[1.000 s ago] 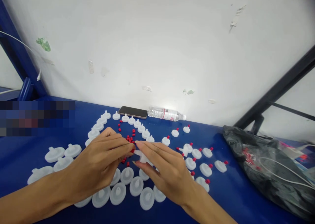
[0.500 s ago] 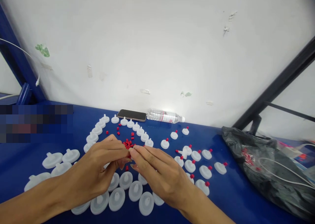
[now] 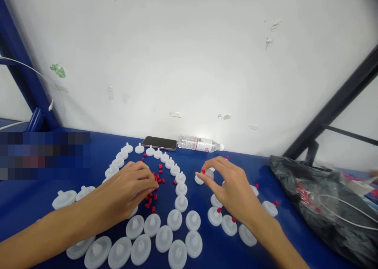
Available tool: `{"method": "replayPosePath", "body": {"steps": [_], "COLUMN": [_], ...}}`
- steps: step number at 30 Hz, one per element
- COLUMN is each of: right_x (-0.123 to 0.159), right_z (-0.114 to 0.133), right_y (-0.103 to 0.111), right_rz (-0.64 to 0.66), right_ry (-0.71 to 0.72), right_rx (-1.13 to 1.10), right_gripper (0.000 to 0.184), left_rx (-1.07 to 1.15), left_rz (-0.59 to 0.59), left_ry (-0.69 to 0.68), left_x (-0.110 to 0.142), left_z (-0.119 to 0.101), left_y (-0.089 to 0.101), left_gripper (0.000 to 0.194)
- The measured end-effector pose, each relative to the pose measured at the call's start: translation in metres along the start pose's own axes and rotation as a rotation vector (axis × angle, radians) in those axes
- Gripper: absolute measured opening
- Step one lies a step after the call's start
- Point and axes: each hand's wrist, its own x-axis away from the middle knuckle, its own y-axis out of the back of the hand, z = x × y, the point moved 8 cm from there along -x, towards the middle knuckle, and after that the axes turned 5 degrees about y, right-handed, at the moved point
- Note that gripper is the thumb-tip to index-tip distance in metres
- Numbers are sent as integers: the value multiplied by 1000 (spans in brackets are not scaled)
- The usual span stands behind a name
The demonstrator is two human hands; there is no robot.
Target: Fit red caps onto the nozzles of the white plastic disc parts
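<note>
My left hand (image 3: 134, 190) reaches over a loose pile of small red caps (image 3: 150, 201). Its fingertips are drawn together at the pile, and whatever is between them is hidden. Over on the right, my right hand (image 3: 228, 186) is closed in a pinch, with a white disc-shaped lid (image 3: 210, 173) under its curved fingers and a small red tip (image 3: 203, 171) at the fingertips. Another white lid (image 3: 199, 178) lies just below those fingertips. White spouted lids without caps (image 3: 141, 249) surround the red pile in rows. Several red-capped lids (image 3: 214, 216) lie around my right hand.
A black phone (image 3: 159, 143) and a lying clear bottle (image 3: 197, 143) rest against the white wall (image 3: 189, 64). At the right edge of the blue table (image 3: 212, 253) slumps a black plastic bag (image 3: 319, 214) with a white cable across it. Dark metal bars flank both sides.
My hands were together over the red caps and have parted. The right one has moved right to the red-capped lids; the left one stays by the pile. The view has tilted slightly.
</note>
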Motion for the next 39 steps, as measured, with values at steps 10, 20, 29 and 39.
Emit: {"method": "replayPosePath", "body": {"steps": [10, 20, 29, 39], "right_x": [8, 9, 10, 11], "right_z": [0, 20, 25, 23], "right_y": [-31, -29, -38, -32], "right_rz": [373, 293, 372, 316], "right_ry": [-21, 93, -54, -224], "right_rx": [53, -140, -385, -510], "right_gripper": [12, 22, 5, 13], "left_rx": [-40, -18, -45, -54], "left_rz": [57, -6, -192, -232], "left_ry": [41, -28, -67, -80], "left_x": [8, 10, -8, 4], "left_z": [8, 14, -13, -27], "left_y": [-24, -34, 13, 23], "left_gripper": [25, 25, 22, 29]}}
